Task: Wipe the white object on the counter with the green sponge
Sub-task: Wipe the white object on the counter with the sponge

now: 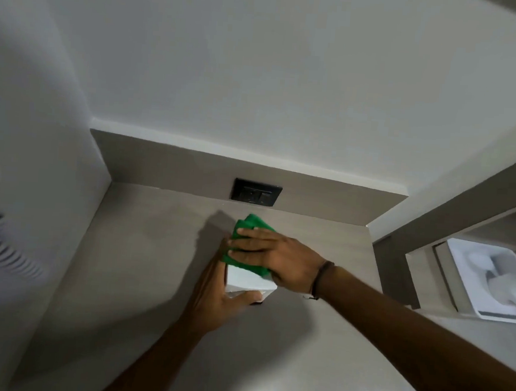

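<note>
A white box-shaped object (246, 278) stands on the grey counter (142, 263), near the back wall. My left hand (217, 296) grips it from the left side, thumb across its front lower edge. My right hand (272, 253) lies flat on top of it and presses the green sponge (253, 224) against its upper face. The sponge sticks out past my fingertips toward the wall. Most of the object's top is hidden under the sponge and my right hand.
A black wall socket (256, 192) sits in the low grey backsplash just behind the object. To the right, a shelf recess holds an open white box (489, 281) with white items. A white appliance with vents (0, 238) stands at the left.
</note>
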